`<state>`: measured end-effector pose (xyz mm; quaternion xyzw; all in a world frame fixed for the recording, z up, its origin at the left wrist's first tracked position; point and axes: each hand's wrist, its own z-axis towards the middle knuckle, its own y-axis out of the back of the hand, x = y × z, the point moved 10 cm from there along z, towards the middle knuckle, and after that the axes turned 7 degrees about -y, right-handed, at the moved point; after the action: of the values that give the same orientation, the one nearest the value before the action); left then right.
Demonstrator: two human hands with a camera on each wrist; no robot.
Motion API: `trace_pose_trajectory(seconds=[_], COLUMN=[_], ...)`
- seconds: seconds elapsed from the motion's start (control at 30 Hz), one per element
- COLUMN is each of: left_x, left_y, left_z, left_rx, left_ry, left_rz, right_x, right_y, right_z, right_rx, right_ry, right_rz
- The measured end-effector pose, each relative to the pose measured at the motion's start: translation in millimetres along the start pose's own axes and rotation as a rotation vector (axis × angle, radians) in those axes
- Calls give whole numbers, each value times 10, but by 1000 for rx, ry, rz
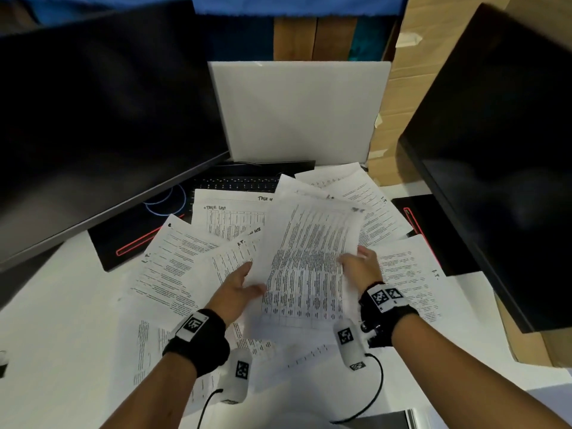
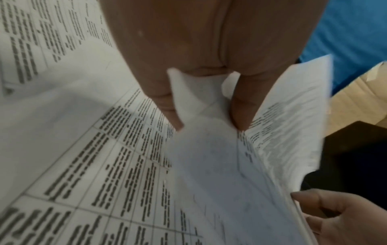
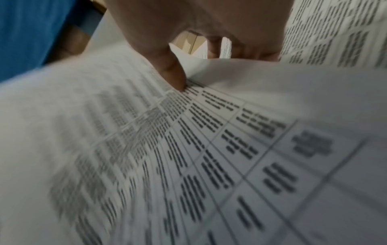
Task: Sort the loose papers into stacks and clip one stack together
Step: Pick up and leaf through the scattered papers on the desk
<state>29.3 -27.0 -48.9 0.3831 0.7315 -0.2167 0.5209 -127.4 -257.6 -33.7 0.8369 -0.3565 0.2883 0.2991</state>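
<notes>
I hold a small sheaf of printed sheets (image 1: 312,258) up off the table, tilted toward me, its top page a ruled grid of dark text. My left hand (image 1: 238,289) pinches its left edge and my right hand (image 1: 360,267) its right edge. Beneath it the other loose papers (image 1: 173,267) lie fanned and overlapping across the white table (image 1: 62,335), some with tables, some with paragraphs.

2 dark monitors (image 1: 105,113) flank a white desk (image 1: 62,320), white board (image 1: 297,109) behind.
</notes>
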Motion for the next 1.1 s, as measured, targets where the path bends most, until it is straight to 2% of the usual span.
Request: trace_pose_trajectory(seconds=[0.13,0.2,0.33,0.43,0.5,0.6,0.87,1.0,1.1], left_x=[-226,-436,-881,-1134,-1245,-1253,-908,-951,-1096], left_y=[73,146,378,549,611,638,579,593,635], left_z=[-17,-51,-186,-325,-392,-427,-455,-467,-499], left_rx=[-56,-155,-365,-510,-592,-666,-672,-677,-693], left_ry=[-96,-188,-379,-476,-503,-473,-362,-364,-420], left_rz=[91,102,-117,-108,-180,-265,-213,-173,-181], right_x=[360,633,1072,1204,1219,1187,853,925,1028], right_y=[-118,-150,-220,-320,-402,-471,-591,-568,-543], right_z=[-162,-318,-547,-661,-746,-776,-711,-772,-809], right_rx=[123,111,91,104,137,157,180,195,196], right_ry=[88,226,477,584,602,615,533,547,544], right_rz=[183,153,130,106,118,140,144,200,244])
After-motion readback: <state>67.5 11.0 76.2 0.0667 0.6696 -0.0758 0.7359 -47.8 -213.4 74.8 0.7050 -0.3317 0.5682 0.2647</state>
